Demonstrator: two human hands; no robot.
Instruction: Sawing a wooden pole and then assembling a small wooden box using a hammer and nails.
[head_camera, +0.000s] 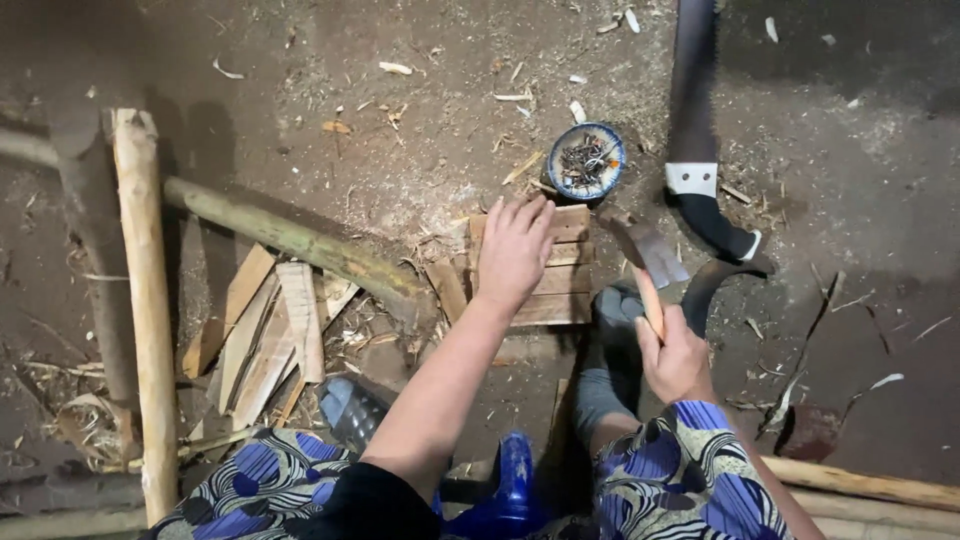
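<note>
The left hand (513, 250) lies flat, palm down, on a small panel of pale wooden slats (560, 272) resting on the packed earth floor (850, 200); its grip is spread, fingers fanned over the upper slats and pinching nothing. The slats are rough-sawn, straight-edged boards laid side by side into a squarish piece. The right hand (676, 357) has its grip pressed together around the light wooden handle of a small hatchet (648, 262), whose flat, dull grey metal head points up and away, just to the right of the slat panel and apart from it.

Just beyond the panel sits a round, shallow bowl (586, 160) with a blue patterned rim, filled with dark, thin metal pieces too small to tell apart. To the right lies a long dark saw (692, 100) with a toothed edge, a white band and a curved black handle. On the left, a loose heap of split wood offcuts (265, 335) lies in thin, pale, splintery strips, crossed by a long round greenish pole (290, 240), with a lighter peeled pole (148, 300) standing nearly upright in the view. Wood chips and shavings are scattered over the dusty floor. A grey sock (605, 370) covers one foot near the panel, and blue and cream patterned cloth (680, 480) drapes the knees
</note>
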